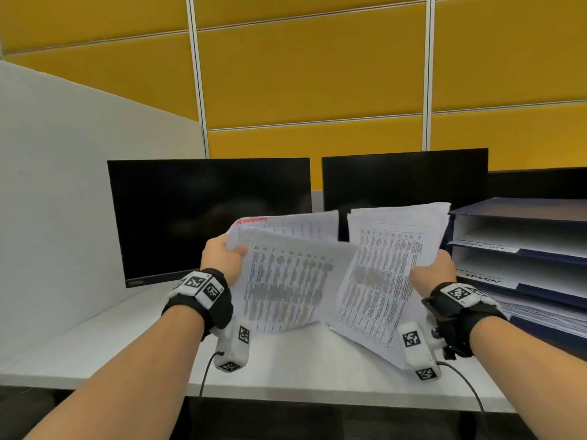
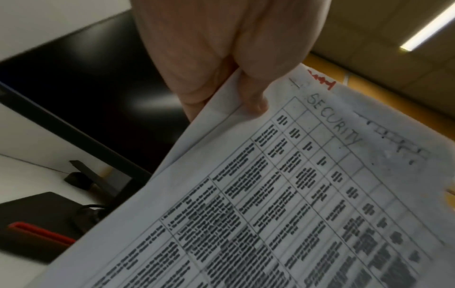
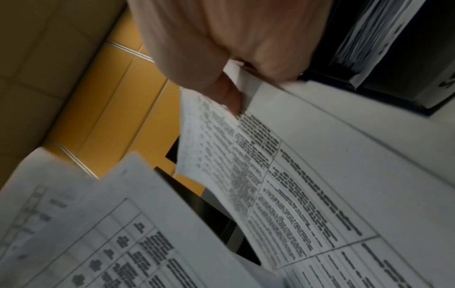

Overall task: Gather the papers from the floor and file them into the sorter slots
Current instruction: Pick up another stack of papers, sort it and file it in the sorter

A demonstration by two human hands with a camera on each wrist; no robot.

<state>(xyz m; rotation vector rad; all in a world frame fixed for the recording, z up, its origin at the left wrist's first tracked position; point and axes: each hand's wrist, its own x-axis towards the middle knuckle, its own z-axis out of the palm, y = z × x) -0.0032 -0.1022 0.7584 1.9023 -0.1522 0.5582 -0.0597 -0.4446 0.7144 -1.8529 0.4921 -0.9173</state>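
Observation:
My left hand [image 1: 226, 253] pinches the upper left corner of a few printed sheets [image 1: 282, 277], held above the white desk [image 1: 95, 344]. In the left wrist view the top sheet [image 2: 283, 194] bears a table and the handwritten word SECURITY, with my thumb [image 2: 253, 97] on its corner. My right hand [image 1: 435, 269] grips the right edge of a thicker stack of printed papers [image 1: 387, 265], tilted and resting near the desk. The stack [image 3: 307, 185] shows under my right thumb [image 3: 229, 97]. The dark blue sorter [image 1: 524, 246] with stacked slots stands just right of that hand.
Two dark monitors [image 1: 209, 217] [image 1: 405, 179] stand behind the papers. A white partition [image 1: 63, 185] closes the left side and yellow wall panels rise behind. The sorter's lowest slot holds a thick pile of paper [image 1: 546, 312]. A black monitor base with a red strip [image 2: 37, 231] lies on the desk.

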